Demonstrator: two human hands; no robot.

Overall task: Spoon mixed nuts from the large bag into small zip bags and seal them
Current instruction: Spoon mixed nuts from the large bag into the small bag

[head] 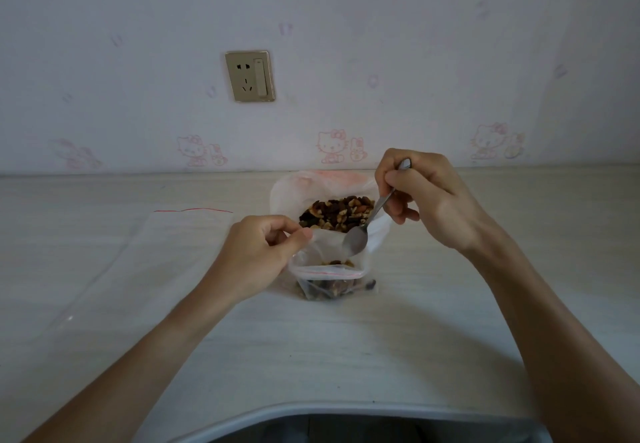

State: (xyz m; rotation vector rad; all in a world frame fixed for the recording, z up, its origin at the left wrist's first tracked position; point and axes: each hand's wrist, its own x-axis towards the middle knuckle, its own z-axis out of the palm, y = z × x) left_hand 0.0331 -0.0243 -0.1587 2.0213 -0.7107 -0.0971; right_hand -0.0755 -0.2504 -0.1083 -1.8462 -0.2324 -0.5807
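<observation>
Fingers (398, 179) curl round spoon (356, 238), bowl tipped over small bag (329, 274).

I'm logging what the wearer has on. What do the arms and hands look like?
Both forearms are bare, with no sleeves in view. The left hand and right hand show no gloves, rings, watch or bracelets.

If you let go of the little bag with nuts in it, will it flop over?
Probably. The small zip bag is thin clear plastic, so likely floppy; the left hand pinches its mouth open. The few nuts at its bottom may steady it slightly, but its top would likely sag.
</observation>
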